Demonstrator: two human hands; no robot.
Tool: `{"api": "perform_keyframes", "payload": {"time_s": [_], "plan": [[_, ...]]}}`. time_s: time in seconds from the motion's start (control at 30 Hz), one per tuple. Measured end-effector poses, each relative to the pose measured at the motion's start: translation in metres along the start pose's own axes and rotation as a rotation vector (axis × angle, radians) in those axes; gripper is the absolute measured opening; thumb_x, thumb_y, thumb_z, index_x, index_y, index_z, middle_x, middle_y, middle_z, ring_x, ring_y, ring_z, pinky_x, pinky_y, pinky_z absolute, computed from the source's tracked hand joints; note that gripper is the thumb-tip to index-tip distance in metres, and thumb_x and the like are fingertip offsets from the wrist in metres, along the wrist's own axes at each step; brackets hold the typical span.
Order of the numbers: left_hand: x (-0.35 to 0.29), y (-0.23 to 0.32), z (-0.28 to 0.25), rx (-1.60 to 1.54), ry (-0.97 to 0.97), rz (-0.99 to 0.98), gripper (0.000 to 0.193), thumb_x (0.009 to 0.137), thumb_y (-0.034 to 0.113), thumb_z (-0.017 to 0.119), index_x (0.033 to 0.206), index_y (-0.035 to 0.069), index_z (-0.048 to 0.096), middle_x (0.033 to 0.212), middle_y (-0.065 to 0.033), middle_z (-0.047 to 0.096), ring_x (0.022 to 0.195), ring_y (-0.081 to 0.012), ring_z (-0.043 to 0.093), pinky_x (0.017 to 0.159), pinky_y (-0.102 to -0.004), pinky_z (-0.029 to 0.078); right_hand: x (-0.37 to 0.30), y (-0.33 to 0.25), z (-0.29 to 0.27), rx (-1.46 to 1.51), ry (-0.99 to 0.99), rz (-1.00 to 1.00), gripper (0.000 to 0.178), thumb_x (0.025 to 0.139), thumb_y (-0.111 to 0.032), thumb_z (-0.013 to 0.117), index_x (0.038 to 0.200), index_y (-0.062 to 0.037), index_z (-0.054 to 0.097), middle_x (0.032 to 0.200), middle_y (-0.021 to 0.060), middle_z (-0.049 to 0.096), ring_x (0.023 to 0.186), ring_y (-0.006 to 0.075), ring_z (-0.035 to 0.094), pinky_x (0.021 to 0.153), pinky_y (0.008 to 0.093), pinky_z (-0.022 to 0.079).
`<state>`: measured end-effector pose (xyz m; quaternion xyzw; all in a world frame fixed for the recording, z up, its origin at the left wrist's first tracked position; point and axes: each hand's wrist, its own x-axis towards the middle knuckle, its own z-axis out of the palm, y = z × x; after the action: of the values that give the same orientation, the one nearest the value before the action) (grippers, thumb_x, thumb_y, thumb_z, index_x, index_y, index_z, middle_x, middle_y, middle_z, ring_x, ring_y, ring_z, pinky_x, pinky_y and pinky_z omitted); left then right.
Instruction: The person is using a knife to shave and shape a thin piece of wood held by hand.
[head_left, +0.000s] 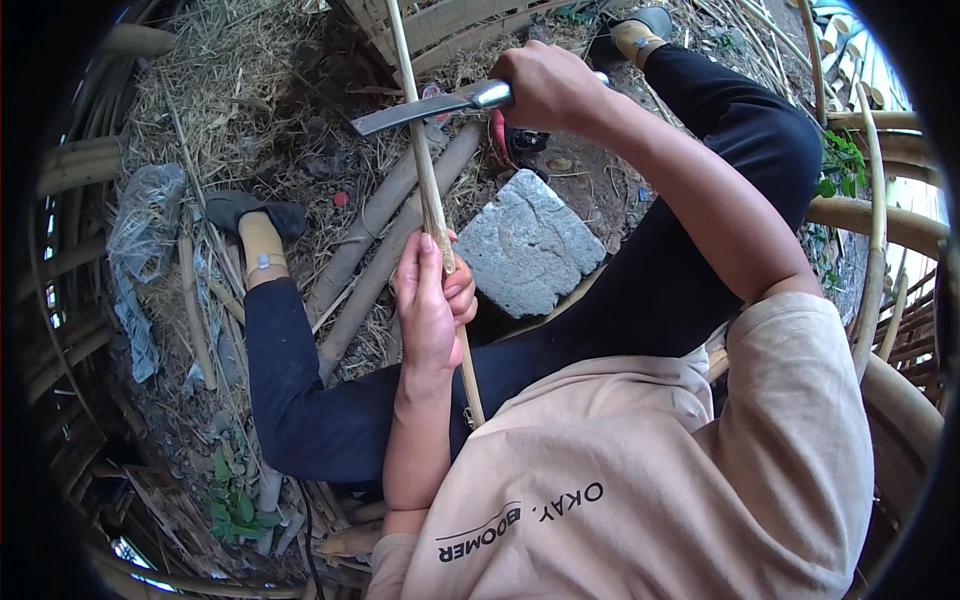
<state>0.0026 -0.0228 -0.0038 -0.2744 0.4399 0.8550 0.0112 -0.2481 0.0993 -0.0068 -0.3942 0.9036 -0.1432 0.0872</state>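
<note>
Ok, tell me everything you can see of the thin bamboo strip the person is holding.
The bamboo strip is a long, thin, pale tan sliver, running from the top edge of the picture down to the lap. The left hand grips it near the middle, holding it nearly upright with a slight tilt. The right hand holds a knife whose grey blade lies across the strip's upper part, touching it. Its lower end passes behind the left wrist.

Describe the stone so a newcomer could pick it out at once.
Start at the thin bamboo strip that the left hand holds upright in the middle. Just right of that hand, on the dirt between the legs, lies the stone: a flat, grey, rough block with squared corners, unlike the round poles on the strip's other side.
</note>
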Motion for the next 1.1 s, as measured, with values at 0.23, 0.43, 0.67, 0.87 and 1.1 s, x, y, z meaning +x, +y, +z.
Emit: {"api": "perform_keyframes", "payload": {"time_s": [0.23, 0.43, 0.67, 0.87, 1.1], "plan": [[0.002, 0.001, -0.008, -0.054, -0.009, 0.004, 0.028, 0.111, 0.030, 0.037, 0.114, 0.010, 0.055, 0.062, 0.0063, 0.034, 0.044, -0.0008, 0.023, 0.037, -0.0182, 0.019, -0.016, -0.018, 0.004, 0.125, 0.008, -0.085, 0.015, 0.071, -0.014, 0.068, 0.080, -0.0036, 0.072, 0.073, 0.0196, 0.069, 0.071, 0.0385, 0.070, 0.067, 0.0476, 0.057], [-0.001, -0.002, -0.002, -0.001, -0.001, 0.012, 0.028, 0.111, 0.031, 0.036, 0.113, 0.010, 0.054, 0.063, 0.0066, 0.033, 0.044, 0.0000, 0.022, 0.038, -0.0179, 0.018, -0.016, -0.017, 0.005, 0.077, -0.045, -0.065, 0.014, 0.064, -0.011, 0.071, 0.078, -0.0069, 0.072, 0.067, 0.0161, 0.067, 0.066, 0.0362, 0.069, 0.064, 0.0476, 0.056], [-0.003, -0.001, -0.002, 0.009, 0.015, 0.026, 0.027, 0.111, 0.031, 0.036, 0.112, 0.011, 0.053, 0.063, 0.0066, 0.033, 0.044, 0.0001, 0.021, 0.038, -0.0180, 0.017, 0.000, -0.002, 0.011, 0.020, 0.067, 0.030, 0.020, 0.070, -0.015, 0.073, 0.088, -0.0075, 0.075, 0.076, 0.0175, 0.070, 0.071, 0.0352, 0.071, 0.069, 0.0470, 0.057], [-0.007, 0.000, 0.006, -0.018, -0.077, 0.027, 0.027, 0.111, 0.029, 0.034, 0.114, 0.009, 0.052, 0.062, 0.0060, 0.033, 0.044, -0.0001, 0.022, 0.037, -0.0179, 0.018, 0.012, 0.050, -0.027, -0.147, 0.194, 0.213, 0.026, 0.081, -0.024, 0.068, 0.098, -0.0060, 0.075, 0.086, 0.0204, 0.072, 0.079, 0.0369, 0.072, 0.077, 0.0476, 0.058], [-0.009, 0.003, 0.001, -0.071, -0.113, 0.032, 0.029, 0.111, 0.031, 0.035, 0.115, 0.008, 0.052, 0.062, 0.0063, 0.034, 0.044, -0.0002, 0.022, 0.037, -0.0177, 0.019, 0.002, 0.034, -0.012, 0.029, 0.202, 0.244, 0.030, 0.090, -0.033, 0.068, 0.097, -0.0049, 0.075, 0.081, 0.0214, 0.071, 0.080, 0.0390, 0.070, 0.078, 0.0486, 0.055]]}}
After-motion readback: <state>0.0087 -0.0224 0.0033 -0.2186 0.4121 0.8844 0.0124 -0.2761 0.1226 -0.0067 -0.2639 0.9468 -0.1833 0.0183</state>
